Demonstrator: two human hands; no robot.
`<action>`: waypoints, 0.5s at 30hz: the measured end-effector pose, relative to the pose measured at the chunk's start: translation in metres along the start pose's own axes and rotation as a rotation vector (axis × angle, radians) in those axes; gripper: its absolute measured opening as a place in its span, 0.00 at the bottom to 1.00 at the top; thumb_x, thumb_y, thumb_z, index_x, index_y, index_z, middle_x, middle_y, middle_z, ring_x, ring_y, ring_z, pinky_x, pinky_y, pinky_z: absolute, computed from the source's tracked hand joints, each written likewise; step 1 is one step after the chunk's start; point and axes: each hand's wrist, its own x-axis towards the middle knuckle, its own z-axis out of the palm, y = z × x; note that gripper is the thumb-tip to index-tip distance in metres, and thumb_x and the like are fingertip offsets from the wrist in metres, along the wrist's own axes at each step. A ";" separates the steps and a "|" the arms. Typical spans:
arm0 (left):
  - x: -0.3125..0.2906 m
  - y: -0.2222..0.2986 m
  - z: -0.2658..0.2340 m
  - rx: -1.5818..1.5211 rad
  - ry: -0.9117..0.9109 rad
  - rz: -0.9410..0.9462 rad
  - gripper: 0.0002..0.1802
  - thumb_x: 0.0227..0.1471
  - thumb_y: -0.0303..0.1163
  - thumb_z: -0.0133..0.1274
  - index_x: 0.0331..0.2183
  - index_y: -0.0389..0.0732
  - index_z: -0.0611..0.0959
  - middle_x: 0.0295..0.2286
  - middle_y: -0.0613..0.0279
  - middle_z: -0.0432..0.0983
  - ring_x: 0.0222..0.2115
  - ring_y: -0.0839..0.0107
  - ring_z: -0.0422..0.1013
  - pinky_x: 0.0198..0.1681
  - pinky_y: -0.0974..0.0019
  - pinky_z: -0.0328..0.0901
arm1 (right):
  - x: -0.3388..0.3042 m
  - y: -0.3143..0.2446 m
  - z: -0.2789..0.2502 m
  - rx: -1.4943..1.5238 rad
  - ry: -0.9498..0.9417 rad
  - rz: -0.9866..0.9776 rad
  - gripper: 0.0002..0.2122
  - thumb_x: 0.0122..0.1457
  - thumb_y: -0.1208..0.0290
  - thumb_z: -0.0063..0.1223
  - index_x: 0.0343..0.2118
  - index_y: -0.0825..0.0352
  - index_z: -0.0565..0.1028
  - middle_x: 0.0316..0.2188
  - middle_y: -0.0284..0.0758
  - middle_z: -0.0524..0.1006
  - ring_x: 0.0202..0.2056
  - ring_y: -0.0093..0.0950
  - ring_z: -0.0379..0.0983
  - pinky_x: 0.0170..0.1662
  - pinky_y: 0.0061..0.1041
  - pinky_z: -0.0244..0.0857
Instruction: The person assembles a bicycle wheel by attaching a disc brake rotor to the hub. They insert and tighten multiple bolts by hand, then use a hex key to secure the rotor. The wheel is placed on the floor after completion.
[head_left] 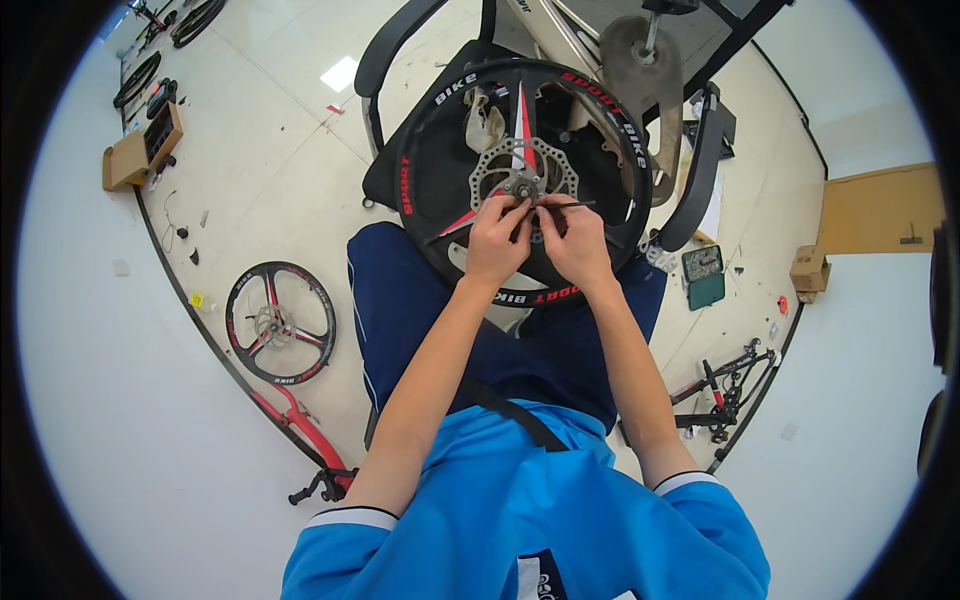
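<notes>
A black bicycle wheel with red and white spokes lies tilted across my lap and the seat of a black chair. At its middle sits a silver, perforated brake disc around the hub. Close to the hub's near side, my right hand pinches a thin dark rod-like tool, whose tip is hidden by the fingers. My left hand is closed beside it, fingertips at the hub and the disc's near edge. Whatever those fingers hold is covered.
Black armrests flank the wheel; a pale bike frame with a crank lies beyond it. On the floor left are a second wheel and a red frame. To the right lie a green case and a dark frame.
</notes>
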 end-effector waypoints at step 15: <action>-0.001 0.005 -0.002 -0.069 0.029 -0.115 0.14 0.41 0.18 0.62 0.36 0.35 0.86 0.34 0.55 0.79 0.34 0.56 0.77 0.38 0.62 0.72 | 0.007 0.002 -0.002 -0.264 -0.072 -0.268 0.06 0.56 0.77 0.60 0.36 0.71 0.78 0.31 0.43 0.80 0.32 0.44 0.78 0.35 0.37 0.72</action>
